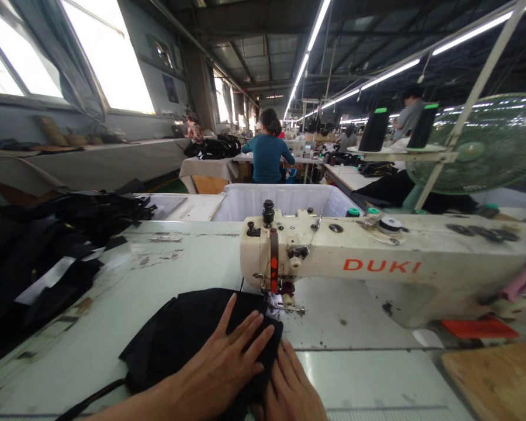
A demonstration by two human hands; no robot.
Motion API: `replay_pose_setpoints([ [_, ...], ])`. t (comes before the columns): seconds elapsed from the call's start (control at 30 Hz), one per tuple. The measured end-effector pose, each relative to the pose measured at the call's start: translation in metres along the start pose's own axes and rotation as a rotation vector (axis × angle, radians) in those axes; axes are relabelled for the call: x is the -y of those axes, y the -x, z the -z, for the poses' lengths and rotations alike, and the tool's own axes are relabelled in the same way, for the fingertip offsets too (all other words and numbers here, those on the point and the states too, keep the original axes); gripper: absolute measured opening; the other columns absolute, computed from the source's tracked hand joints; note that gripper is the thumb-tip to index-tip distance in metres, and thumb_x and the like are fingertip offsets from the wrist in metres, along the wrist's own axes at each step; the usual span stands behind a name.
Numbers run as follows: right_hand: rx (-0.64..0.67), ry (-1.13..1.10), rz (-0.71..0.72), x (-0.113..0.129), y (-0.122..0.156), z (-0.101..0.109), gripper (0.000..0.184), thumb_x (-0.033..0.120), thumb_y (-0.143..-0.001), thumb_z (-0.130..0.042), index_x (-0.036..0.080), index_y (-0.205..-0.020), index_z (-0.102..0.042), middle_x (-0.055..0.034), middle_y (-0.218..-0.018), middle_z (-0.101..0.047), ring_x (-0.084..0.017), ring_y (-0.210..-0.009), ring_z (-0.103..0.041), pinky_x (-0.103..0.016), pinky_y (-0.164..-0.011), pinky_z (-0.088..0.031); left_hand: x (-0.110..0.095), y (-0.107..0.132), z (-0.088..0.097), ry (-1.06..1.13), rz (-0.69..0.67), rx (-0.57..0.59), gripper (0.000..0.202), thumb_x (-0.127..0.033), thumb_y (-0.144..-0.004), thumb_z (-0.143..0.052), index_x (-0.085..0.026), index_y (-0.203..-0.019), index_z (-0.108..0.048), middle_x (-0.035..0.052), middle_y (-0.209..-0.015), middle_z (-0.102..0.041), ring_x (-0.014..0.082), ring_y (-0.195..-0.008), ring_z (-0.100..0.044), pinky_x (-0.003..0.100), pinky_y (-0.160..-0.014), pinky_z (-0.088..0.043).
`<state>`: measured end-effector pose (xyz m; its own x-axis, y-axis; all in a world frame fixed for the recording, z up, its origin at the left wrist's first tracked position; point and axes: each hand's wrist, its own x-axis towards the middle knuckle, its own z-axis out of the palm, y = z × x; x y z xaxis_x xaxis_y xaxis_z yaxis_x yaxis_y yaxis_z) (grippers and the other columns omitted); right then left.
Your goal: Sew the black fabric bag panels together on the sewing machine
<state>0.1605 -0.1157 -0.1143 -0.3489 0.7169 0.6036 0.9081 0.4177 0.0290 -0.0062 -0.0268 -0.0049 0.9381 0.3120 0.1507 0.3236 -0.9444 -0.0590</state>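
A piece of black fabric [184,333] lies on the pale sewing table [149,275], its far edge under the presser foot [287,304] of a cream DUKI sewing machine [377,266]. My left hand [225,362] lies flat on the fabric, fingers stretched out and spread toward the needle. My right hand [289,386] rests just right of it at the fabric's near right edge, fingers stretched flat on the table, partly tucked under the left hand. Neither hand grips anything.
A heap of black fabric pieces [44,257] covers the table's left side. A white bin [284,202] stands behind the machine. A green fan [491,143] and thread cones [374,130] are at right. A wooden board [499,377] sits lower right. A seated person [267,149] works ahead.
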Motion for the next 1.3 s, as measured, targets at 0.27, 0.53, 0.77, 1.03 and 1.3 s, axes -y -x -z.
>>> replay_pose_setpoints([
  [0.27, -0.086, -0.005, -0.068, -0.001, -0.019, 0.024, 0.038, 0.047, -0.082, -0.065, 0.016, -0.103, -0.071, -0.0125, -0.107, -0.071, -0.027, -0.1, -0.065, -0.033, -0.082, -0.056, -0.001, 0.002, -0.001, -0.083, 0.085, -0.052, 0.051, -0.026, -0.099, -0.047, -0.027, -0.148, -0.031, 0.0135, -0.144, -0.047, 0.0331, -0.138, -0.034, 0.071, -0.109, -0.009],
  [0.53, 0.019, -0.081, -0.079, -0.007, -0.025, 0.034, 0.046, 0.058, -0.075, -0.072, 0.017, -0.094, -0.073, -0.011, -0.104, -0.072, -0.027, -0.097, -0.065, -0.033, -0.082, -0.057, -0.006, -0.006, -0.003, -0.069, -0.057, -0.109, 0.041, -0.016, -0.101, -0.038, -0.008, -0.14, -0.041, 0.0123, -0.141, -0.051, 0.0202, -0.136, -0.04, 0.047, -0.12, 0.006],
  [0.77, 0.112, -0.127, -0.069, -0.012, -0.025, 0.038, 0.047, 0.055, -0.078, -0.071, 0.017, -0.105, -0.071, -0.0112, -0.113, -0.069, -0.027, -0.106, -0.062, -0.032, -0.088, -0.055, -0.007, -0.007, -0.003, -0.012, 0.001, -0.017, 0.046, -0.014, -0.099, -0.039, -0.013, -0.144, -0.035, 0.0143, -0.14, -0.051, 0.0254, -0.132, -0.046, 0.059, -0.117, -0.009],
  [1.03, 0.182, -0.191, -0.079, -0.018, -0.026, 0.037, 0.05, 0.052, -0.075, -0.074, 0.017, -0.111, -0.071, -0.009, -0.113, -0.07, -0.027, -0.105, -0.063, -0.032, -0.09, -0.055, -0.013, -0.013, 0.01, 0.062, 0.021, -0.019, 0.041, -0.017, -0.098, -0.04, -0.014, -0.138, -0.046, 0.0102, -0.138, -0.054, 0.0268, -0.131, -0.046, 0.049, -0.113, -0.025],
  [1.3, 0.296, -0.313, -0.017, -0.032, -0.034, 0.079, 0.039, 0.038, -0.086, -0.066, 0.019, -0.12, -0.064, -0.0061, -0.129, -0.062, -0.02, -0.117, -0.059, -0.026, -0.101, -0.047, -0.021, -0.016, 0.018, 0.159, 0.202, -0.001, 0.039, -0.022, -0.097, -0.043, -0.021, -0.136, -0.049, 0.0101, -0.138, -0.054, 0.0289, -0.123, -0.051, 0.052, -0.102, -0.034],
])
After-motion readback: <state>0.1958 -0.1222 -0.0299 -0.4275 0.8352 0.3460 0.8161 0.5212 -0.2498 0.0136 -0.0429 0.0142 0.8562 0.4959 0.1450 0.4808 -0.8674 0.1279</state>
